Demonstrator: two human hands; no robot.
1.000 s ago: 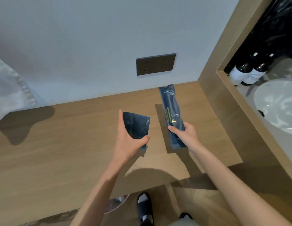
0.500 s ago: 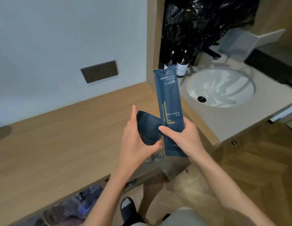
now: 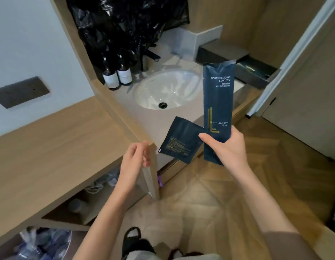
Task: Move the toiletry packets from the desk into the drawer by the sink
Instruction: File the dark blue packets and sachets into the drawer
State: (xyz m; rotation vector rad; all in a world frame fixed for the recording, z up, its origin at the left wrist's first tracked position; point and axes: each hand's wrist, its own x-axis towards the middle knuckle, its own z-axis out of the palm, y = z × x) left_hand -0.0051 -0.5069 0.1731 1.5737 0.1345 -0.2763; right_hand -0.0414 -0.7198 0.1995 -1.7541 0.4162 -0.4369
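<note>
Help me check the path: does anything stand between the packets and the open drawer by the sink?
Nothing visible does. The right hand holds the long packet and square packet; the drawer stands open beyond them.

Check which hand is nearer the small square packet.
Right. The right hand holds the small square packet by its corner, together with the long packet. The left hand is to its left, apart, holding nothing.

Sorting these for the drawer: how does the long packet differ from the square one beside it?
The long packet is tall and narrow; the square packet is short. The long packet stands upright with large lettering; the square packet tilts, showing fine print. Both are dark blue.
</note>
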